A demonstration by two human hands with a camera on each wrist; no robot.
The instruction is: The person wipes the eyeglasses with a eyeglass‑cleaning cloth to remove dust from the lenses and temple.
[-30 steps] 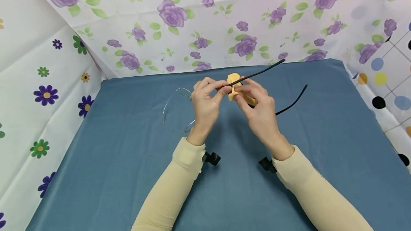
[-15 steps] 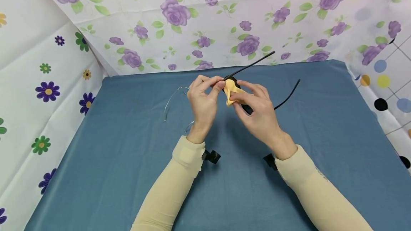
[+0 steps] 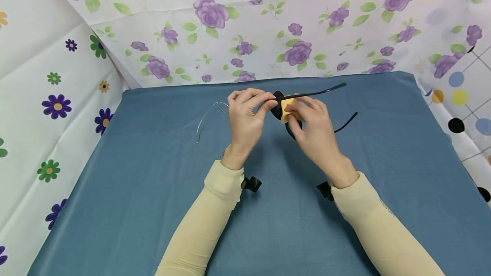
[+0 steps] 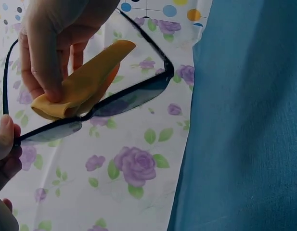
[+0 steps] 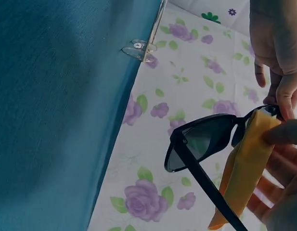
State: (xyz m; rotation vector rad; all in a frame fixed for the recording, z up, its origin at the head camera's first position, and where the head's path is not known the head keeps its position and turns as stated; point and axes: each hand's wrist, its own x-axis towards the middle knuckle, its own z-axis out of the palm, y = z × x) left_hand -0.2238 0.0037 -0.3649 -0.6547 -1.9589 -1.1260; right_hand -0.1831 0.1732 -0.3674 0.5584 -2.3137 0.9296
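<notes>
In the head view, my left hand [image 3: 247, 112] pinches black sunglasses [image 3: 278, 107] at one end of the frame, by the hinge. They are held up over the table with both temples spread to the right. My right hand [image 3: 316, 129] pinches a folded yellow cloth [image 3: 288, 110] at the middle of the sunglasses. The left wrist view shows the cloth [image 4: 85, 86] close over the bridge, beside a dark lens [image 4: 136, 98]. Seen from the right wrist, the cloth [image 5: 251, 163] overlaps the lens near my left hand and partly hides it; the other lens [image 5: 201, 139] is uncovered.
Thin clear-framed eyeglasses [image 3: 200, 122] lie on the blue tablecloth [image 3: 153, 182] left of my left hand, which partly hides them. Flower-print sheets [image 3: 215, 37] hang behind and to the left. A dotted sheet [image 3: 460, 118] borders the right side.
The sunglasses have turned, and the upper temple has swung downward to the right. My right hand and the cloth have shifted a little right, from the left end of the frame toward the bridge.
</notes>
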